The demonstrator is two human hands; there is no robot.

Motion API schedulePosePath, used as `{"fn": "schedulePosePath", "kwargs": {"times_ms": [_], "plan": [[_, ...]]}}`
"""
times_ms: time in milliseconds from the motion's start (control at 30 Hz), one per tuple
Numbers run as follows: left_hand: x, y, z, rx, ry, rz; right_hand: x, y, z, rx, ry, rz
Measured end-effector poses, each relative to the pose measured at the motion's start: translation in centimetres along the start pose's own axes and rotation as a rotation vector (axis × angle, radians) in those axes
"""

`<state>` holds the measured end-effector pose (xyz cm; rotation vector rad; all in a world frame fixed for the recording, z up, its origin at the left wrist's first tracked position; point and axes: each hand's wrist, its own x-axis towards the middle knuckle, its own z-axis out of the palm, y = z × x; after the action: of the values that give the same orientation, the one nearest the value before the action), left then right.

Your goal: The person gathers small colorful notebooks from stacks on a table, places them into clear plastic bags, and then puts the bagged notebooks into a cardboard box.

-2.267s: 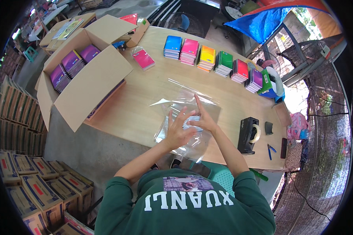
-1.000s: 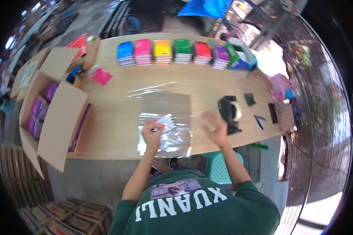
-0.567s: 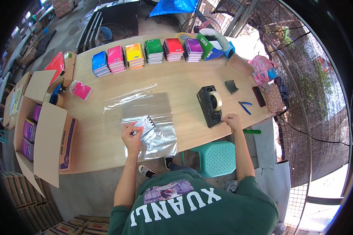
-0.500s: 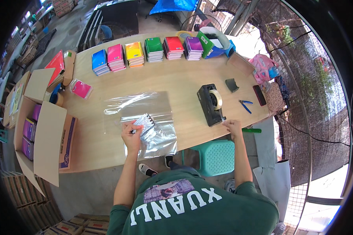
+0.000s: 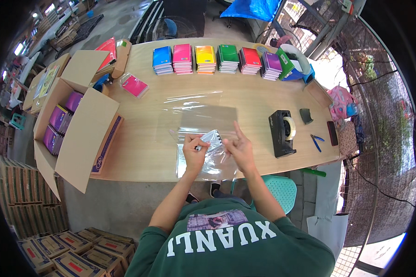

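Note:
My left hand (image 5: 195, 151) pinches a small spiral-bound notebook (image 5: 210, 139) wrapped in clear plastic, its pale side up and black coil toward the right. My right hand (image 5: 241, 151) is at the coil edge, thumb against or very near it and index finger stretched away. Whether a strip of tape is on its fingers is too small to tell. Beneath both hands lie clear plastic sheets (image 5: 211, 114), reaching over the table's near edge. To the right stands a black tape dispenser (image 5: 277, 137) with a roll of tape (image 5: 289, 129).
Stacked notebooks in several colours, such as a yellow stack (image 5: 205, 58), line the table's far side. A bagged pink notebook (image 5: 135, 86) lies left, near an open carton (image 5: 88, 138) holding purple notebooks. Blue pliers (image 5: 316, 142) and a phone (image 5: 332, 133) lie right. A green stool (image 5: 280, 191) stands below.
My right hand has left the tape dispenser and come over to the wrapped notebook. My left hand still holds the notebook. The whole view has shifted, showing more of the left side.

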<state>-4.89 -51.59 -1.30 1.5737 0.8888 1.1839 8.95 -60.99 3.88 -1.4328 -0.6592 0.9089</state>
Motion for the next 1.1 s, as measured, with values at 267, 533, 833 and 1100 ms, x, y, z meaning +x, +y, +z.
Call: {"fn": "schedulePosePath", "kwargs": {"times_ms": [267, 533, 833, 1100], "plan": [[0.6, -0.6, -0.5, 0.05, 0.006, -0.029, -0.4, 5.4, 1.5, -0.336, 0.16, 0.046], [0.8, -0.4, -1.3, 0.07, -0.013, -0.018, -0.8, 0.7, 1.3, 0.484, -0.115, 0.087], [0.6, 0.4, -0.4, 0.018, -0.017, 0.013, 4.7, -1.2, 1.0, 0.305, -0.348, 0.233], [0.4, 0.8, -0.5, 0.111, -0.001, 0.085, 6.9, -1.9, 1.7, -0.038, -0.409, 0.265]]}}
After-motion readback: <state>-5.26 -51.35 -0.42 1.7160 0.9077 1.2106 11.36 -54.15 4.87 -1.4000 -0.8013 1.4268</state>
